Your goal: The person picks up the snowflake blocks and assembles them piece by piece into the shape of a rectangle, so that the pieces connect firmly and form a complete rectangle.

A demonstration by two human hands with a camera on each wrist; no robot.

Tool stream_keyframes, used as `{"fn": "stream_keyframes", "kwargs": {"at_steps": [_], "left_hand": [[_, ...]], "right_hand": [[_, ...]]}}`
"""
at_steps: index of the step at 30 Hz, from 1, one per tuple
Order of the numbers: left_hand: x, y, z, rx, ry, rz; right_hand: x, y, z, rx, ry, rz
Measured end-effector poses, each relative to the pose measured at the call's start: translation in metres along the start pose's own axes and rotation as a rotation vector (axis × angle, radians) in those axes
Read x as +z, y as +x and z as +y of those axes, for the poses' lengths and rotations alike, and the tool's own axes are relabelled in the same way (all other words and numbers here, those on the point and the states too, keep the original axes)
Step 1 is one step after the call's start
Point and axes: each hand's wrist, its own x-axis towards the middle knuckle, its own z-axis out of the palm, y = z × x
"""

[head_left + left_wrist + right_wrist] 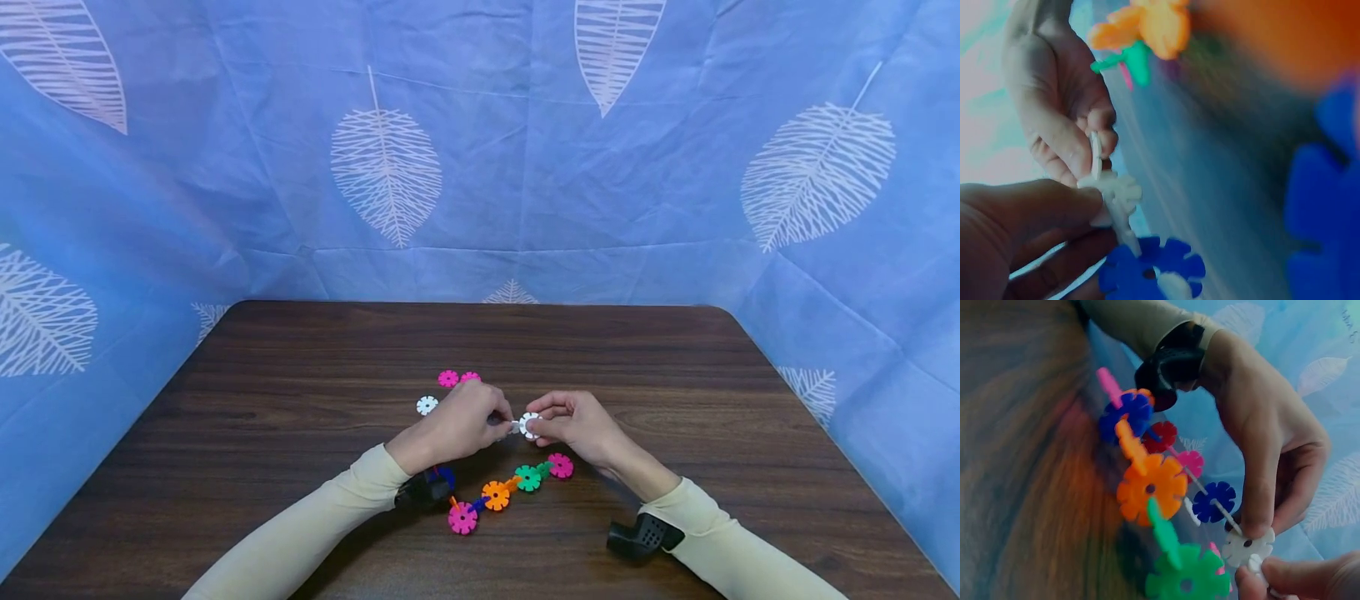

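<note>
My left hand [463, 423] pinches a notched white flower disc [1241, 551], which has a chain of linked discs running from it. Between the thumb and fingers of my right hand [587, 427] is another white disc [528, 424]. The two discs meet edge to edge, crosswise, in the right wrist view. A blue disc [1138, 272] hangs in the chain close below the left fingers. Nearer the body, the chain carries pink [462, 518], orange [496, 496] and green [528, 478] discs, ending in a pink one [560, 466]. The left wrist hides part of it.
Beyond the left hand, a white disc [427, 406] and two pink discs [447, 378] lie on the dark wooden table [637, 350]. Each wrist wears a black camera [643, 536]. Blue cloth [480, 167] with white leaf prints hangs around the table.
</note>
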Motion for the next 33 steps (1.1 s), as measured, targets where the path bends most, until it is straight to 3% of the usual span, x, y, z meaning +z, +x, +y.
{"fn": "stream_keyframes", "kwargs": {"at_steps": [7, 13, 20, 25, 28, 33], "left_hand": [[0.003, -0.004, 0.006, 0.015, 0.02, 0.041], [0.007, -0.007, 0.009, 0.006, 0.047, 0.065], [0.012, -0.006, 0.011, 0.042, 0.106, 0.104], [0.006, -0.005, 0.007, -0.016, 0.053, 0.146], [0.0, -0.006, 0.003, -0.058, 0.005, 0.167], [-0.007, -0.009, -0.008, -0.14, -0.004, 0.181]], "right_hand": [[0.0, -0.002, -0.002, 0.042, 0.068, -0.015], [0.0, -0.003, -0.001, 0.041, 0.091, -0.033], [0.003, -0.004, 0.0, 0.037, 0.111, -0.008], [0.005, -0.004, -0.005, -0.005, 0.126, -0.015], [-0.002, -0.005, -0.013, -0.055, 0.026, -0.054], [-0.027, -0.011, -0.019, -0.106, -0.38, -0.114]]}}
